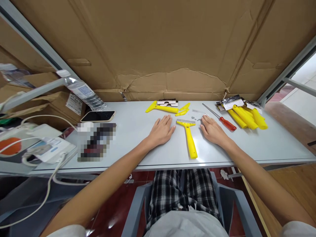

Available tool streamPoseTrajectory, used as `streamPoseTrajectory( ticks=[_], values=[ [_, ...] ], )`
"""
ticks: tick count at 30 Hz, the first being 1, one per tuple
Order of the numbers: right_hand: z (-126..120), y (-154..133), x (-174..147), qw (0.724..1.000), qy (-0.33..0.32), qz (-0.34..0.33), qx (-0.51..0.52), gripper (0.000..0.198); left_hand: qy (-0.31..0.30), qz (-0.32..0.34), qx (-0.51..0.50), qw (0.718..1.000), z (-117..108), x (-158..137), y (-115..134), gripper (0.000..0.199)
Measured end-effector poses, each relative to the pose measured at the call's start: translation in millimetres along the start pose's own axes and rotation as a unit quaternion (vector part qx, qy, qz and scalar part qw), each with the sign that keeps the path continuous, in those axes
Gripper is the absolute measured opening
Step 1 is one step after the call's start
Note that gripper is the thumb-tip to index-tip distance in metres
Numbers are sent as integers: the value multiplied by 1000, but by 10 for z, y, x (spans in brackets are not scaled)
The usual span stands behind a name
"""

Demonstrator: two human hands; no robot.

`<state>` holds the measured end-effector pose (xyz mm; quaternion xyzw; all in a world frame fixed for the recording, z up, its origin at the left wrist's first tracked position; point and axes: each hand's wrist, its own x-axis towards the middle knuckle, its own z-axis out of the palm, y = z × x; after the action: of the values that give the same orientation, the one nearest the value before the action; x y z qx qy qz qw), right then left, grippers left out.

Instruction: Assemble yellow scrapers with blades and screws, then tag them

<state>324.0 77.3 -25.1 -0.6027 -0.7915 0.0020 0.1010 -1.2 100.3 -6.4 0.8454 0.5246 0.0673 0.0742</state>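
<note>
Head cam: I see both hands palm-down on table (pixel 133 131), no grip.
L hand (pixel 161 131): flat, fingers extended, holding nothing.
R hand (pixel 214 131): likewise, empty; fingertips nr. loose blade (pixel 199 112), contact unclear.
Scraper (pixel 189 138): betw. hands, metal strip across head, handle twd. near edge.
2nd scraper (pixel 168 109): farther back, yellow bits (pixel 182 113) beside it.
Screws (pixel 193 118): small cluster just beyond scraper.
Driver (pixel 228 124): lying R of R hand, untouched; yellow pile (pixel 247 118) past it.
Progress: I'd judge 1 scraper looks whole; 2nd, w/ loose pcs., prob. remains. Fastening unconfirmed.
</note>
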Motion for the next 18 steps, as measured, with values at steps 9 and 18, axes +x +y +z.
streamPoseTrajectory(
  ticks=[9, 18],
  values=[
    [21, -2, -3, 1000, 0, 0, -18, 76, -6, -2, 10, 1000, -21, -6, 38, 71],
    [13, 8, 8, 1000, 1, -4, -15, 75, 57, 8, 0, 998, -163, 127, -59, 49]
  ],
)
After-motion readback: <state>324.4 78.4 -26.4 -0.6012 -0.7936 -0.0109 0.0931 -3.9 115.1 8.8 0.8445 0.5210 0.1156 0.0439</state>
